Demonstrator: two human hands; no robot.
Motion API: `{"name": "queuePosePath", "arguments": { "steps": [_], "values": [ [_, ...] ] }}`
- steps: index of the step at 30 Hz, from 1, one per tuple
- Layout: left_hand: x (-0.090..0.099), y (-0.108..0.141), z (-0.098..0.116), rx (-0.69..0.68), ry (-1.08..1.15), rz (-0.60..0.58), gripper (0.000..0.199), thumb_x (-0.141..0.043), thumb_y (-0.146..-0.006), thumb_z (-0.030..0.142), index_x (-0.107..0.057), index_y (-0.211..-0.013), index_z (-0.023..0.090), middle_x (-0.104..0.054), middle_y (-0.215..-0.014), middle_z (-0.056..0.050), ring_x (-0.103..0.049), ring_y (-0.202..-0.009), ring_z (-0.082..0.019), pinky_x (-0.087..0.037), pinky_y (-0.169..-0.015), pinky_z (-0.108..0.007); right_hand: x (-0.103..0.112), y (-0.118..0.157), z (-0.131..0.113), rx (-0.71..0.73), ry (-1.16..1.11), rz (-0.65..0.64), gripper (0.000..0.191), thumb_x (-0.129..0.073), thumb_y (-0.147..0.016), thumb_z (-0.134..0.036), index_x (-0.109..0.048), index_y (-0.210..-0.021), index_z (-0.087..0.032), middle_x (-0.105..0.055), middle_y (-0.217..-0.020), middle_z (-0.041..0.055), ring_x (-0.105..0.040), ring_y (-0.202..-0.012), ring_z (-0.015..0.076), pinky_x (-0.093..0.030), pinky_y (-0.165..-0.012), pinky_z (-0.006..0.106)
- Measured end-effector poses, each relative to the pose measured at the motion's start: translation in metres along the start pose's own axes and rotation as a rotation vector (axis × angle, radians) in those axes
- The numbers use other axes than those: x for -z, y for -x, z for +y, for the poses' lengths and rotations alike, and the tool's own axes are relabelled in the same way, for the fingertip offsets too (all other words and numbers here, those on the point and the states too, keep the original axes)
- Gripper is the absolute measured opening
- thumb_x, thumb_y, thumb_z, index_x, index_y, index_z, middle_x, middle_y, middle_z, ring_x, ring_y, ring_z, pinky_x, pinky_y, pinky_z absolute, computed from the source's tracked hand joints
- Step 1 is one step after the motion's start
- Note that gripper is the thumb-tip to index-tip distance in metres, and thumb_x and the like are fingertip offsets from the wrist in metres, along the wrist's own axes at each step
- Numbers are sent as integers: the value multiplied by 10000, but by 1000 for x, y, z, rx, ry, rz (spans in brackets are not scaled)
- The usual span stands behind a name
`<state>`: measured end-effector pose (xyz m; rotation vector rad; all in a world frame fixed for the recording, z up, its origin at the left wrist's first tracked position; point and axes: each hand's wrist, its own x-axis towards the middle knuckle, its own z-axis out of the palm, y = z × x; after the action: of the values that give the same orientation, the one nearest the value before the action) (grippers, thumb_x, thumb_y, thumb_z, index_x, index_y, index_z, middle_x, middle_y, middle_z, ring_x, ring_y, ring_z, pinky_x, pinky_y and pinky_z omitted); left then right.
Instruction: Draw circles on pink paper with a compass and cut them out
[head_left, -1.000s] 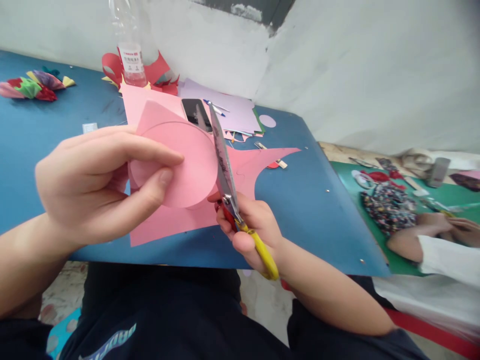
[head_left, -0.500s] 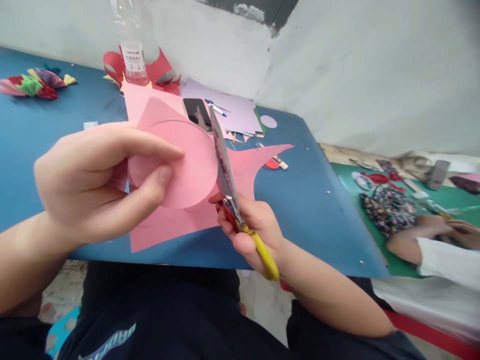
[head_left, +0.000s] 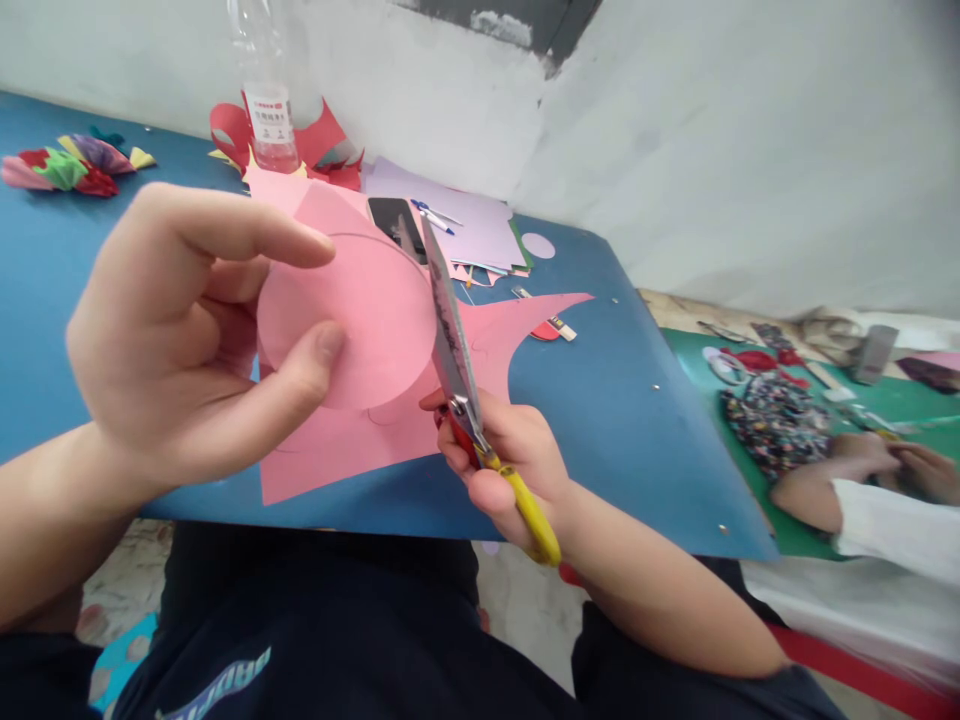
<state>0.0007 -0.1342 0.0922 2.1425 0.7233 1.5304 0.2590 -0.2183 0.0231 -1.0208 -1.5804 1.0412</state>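
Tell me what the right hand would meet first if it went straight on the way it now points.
Probably the right hand, led by its yellow-handled metal scissors, would first meet the round pink paper, which seems to sit between the open blades. Behind the tips shows a black phone; depth is unclear.

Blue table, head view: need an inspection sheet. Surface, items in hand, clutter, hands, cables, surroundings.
Surface: blue table, small screw heads near its right edge.
Job's things: pink paper circle above a larger pink sheet; scissors, blades open, beside the circle.
Clutter: clear bottle upright by red paper scraps; phone, pens, lilac sheets; colourful crumpled bundle at far left.
Left hand: thumb on the circle, index finger apart from it; grip behind hidden.
Right hand: holds the scissors by the handles.
Cables: nothing seen.
Surroundings: pale wall behind; green table at right with another person's hands, blurred.
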Motion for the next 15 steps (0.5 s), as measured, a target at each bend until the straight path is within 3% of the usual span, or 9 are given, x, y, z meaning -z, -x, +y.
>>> {"name": "queuePosePath", "arguments": {
  "steps": [3, 6, 9, 13, 15],
  "values": [
    [4, 2, 1, 36, -65, -26, 312, -728, -1003, 341, -649, -1279, 218, -615, -1077, -50, -558, -723, -69, -668, -682, -313, 0, 2, 2, -2, -45, 0, 699, -844, -811, -717, -734, -1231, -169, -586, -699, -16, -469, -562, 132, -391, -445, 254],
    [5, 1, 1, 2, -139, -32, 371, -725, -997, 358, -615, -1324, 222, -608, -1156, -62, -492, -670, -46, -637, -640, -305, 0, 2, 2, -6, -54, -2, 700, -855, -806, -710, -736, -1236, -170, -590, -706, -12, -476, -576, 134, -396, -444, 248],
    [7, 3, -2, -6, -245, -27, 479, -713, -990, 428, -568, -1414, 256, -577, -1319, -97, -567, -708, -69, -603, -594, -301, 1, 2, 1, -20, -27, 5, 737, -835, -794, -758, -736, -1229, -171, -587, -696, -14, -473, -562, 135, -392, -433, 250],
    [10, 5, -5, 90, -257, -15, 643, -722, -965, 514, -514, -1487, 203, -629, -1118, -104, -656, -763, -143, -586, -554, -318, 2, 2, -1, -25, 2, -12, 728, -806, -824, -762, -732, -1245, -172, -598, -703, -7, -480, -555, 130, -390, -437, 247],
    [11, 5, -4, 71, -278, -15, 630, -716, -971, 490, -518, -1482, 180, -630, -1197, -127, -684, -826, -155, -626, -613, -345, 2, 2, -1, -22, 7, -16, 729, -802, -826, -764, -728, -1250, -176, -598, -704, -7, -483, -558, 131, -393, -439, 248]
  ]
}}
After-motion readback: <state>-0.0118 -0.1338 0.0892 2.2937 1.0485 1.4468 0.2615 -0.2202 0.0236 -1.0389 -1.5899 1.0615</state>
